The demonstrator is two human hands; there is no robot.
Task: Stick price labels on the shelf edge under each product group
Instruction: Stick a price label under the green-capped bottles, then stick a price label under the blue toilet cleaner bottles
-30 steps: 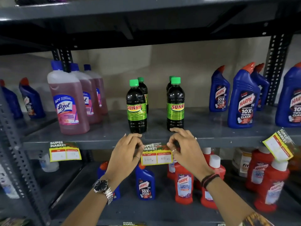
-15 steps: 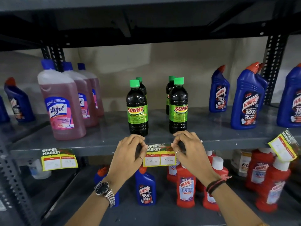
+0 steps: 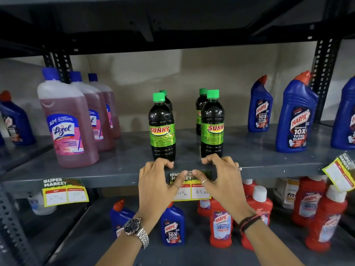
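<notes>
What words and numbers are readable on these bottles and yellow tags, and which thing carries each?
"SUNNY": green-capped dark bottles.
"Lizol": front pink bottle.
"HARPIC 10X TOTAL CLEAN": blue bottles.
"HARPIC": red bottle below; its smaller print is blurred.
"SUPER MARKET": left tag; its handwritten prices are too faint.
"85 Rs": middle tag under the left hand and right hand; other price partly hidden.
Tilted right tag: blurred.
</notes>
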